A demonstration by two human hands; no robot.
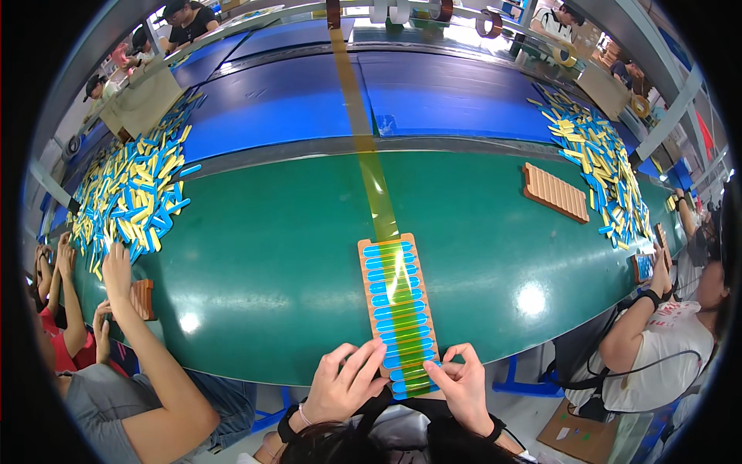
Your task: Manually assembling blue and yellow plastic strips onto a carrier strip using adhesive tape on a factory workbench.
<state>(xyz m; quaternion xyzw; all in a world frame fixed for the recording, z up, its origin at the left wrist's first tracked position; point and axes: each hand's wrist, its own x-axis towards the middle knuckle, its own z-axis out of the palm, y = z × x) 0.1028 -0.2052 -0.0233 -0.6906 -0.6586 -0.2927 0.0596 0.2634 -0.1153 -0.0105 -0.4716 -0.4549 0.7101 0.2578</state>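
An orange-brown grooved tray (366, 267) lies lengthwise before me, its near end at the table edge. Across its grooves sit several blue strips (379, 300) with rounded ends. A clear yellow tape (376, 185) runs from the far side down over the middle of the strips. At the tray's near left side, my left hand (346, 380) is open, its bent fingers near the strip ends and its thumb apart from them. My right hand (461, 384) is closed at the near right side, with thumb and index finger at the end of a blue strip.
Loose blue and yellow strips form a heap (135, 197) at left and another heap (591, 155) at right. A second grooved tray (555, 193) lies on the green table (263, 255). Tape rolls (488, 25) hang from a far bar. Co-workers sit on both sides; one person's hand (117, 274) reaches toward the left heap.
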